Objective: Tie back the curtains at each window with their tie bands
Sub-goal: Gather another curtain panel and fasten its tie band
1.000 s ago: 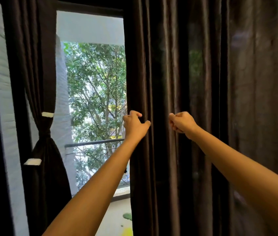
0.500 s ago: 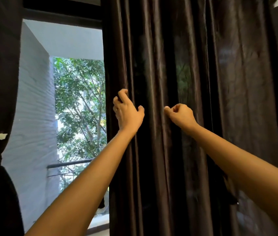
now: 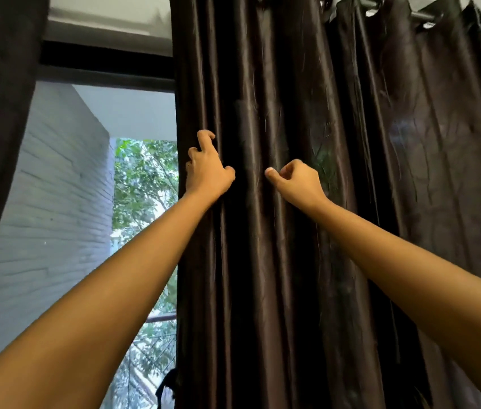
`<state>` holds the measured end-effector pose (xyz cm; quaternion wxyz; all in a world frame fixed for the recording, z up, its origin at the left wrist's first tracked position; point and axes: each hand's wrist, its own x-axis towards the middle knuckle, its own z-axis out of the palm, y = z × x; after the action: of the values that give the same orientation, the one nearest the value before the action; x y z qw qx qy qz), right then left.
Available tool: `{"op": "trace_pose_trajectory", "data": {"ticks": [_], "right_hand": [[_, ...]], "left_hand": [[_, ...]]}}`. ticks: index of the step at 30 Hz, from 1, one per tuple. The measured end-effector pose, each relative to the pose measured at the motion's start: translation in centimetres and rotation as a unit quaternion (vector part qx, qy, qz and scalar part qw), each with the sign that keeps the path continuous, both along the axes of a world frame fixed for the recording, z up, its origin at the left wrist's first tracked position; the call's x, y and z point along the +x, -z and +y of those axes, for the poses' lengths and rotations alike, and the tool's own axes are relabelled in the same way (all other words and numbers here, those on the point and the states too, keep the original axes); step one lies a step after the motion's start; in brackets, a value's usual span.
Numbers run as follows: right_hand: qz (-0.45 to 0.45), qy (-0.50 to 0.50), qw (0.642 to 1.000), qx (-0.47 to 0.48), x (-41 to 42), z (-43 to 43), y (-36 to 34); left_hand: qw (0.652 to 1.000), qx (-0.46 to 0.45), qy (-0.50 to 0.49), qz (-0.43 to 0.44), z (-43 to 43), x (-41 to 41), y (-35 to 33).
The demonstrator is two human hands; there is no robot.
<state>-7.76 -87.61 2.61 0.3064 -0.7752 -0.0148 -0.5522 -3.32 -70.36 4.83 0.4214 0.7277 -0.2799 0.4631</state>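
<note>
A dark brown satin curtain point(image 3: 292, 261) hangs loose in long folds over the right half of the window. My left hand point(image 3: 208, 169) grips its left edge, fingers hooked around the hem. My right hand point(image 3: 295, 180) pinches a fold a little to the right at about the same height. A dark strip of cloth, perhaps the tie band point(image 3: 167, 385), dangles at the curtain's left edge near the bottom. The left curtain point(image 3: 0, 128) shows as a dark mass at the left; its tie is out of view.
The curtain rod with eyelets point(image 3: 422, 14) runs along the top right. Between the curtains the window point(image 3: 142, 202) shows a white brick wall point(image 3: 56, 216), trees and a railing point(image 3: 161, 317). A dark window frame bar point(image 3: 106, 59) crosses above.
The view has tilted up and to the right, so the tied left curtain's band has left the frame. Both hands have risen along the right curtain, and the left hand has curled around its edge.
</note>
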Motion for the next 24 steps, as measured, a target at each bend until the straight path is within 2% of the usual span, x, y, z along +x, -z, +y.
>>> {"op": "trace_pose_trajectory", "data": {"ticks": [3,6,9,12,15,22,24], "right_hand": [[-0.021,0.022,0.998,-0.05,0.9,0.2,-2.2],[-0.034,0.109,0.986,-0.121,1.4,0.2,-4.0],[-0.08,0.204,0.957,-0.191,1.4,-0.6,-6.0],[-0.119,0.296,0.923,-0.215,0.9,-1.9,-8.1],[-0.095,0.345,0.912,-0.2,0.3,-3.0,-9.3],[-0.025,0.349,0.932,-0.091,0.0,-5.2,-11.0],[-0.023,0.31,0.95,-0.034,-0.1,-5.6,-11.4]], "left_hand": [[1.0,0.018,-0.018,-0.002,-0.1,0.3,-1.6],[0.999,0.038,-0.037,-0.001,-0.4,0.5,-2.5],[0.993,0.083,-0.08,-0.017,-1.0,0.9,-3.4],[0.979,0.142,-0.138,-0.052,-1.4,1.1,-4.5],[0.974,0.148,-0.158,-0.063,-1.5,1.3,-5.8],[0.982,0.109,-0.142,-0.058,-1.4,1.6,-6.6],[0.982,0.108,-0.145,-0.062,-1.2,1.6,-6.6]]}}
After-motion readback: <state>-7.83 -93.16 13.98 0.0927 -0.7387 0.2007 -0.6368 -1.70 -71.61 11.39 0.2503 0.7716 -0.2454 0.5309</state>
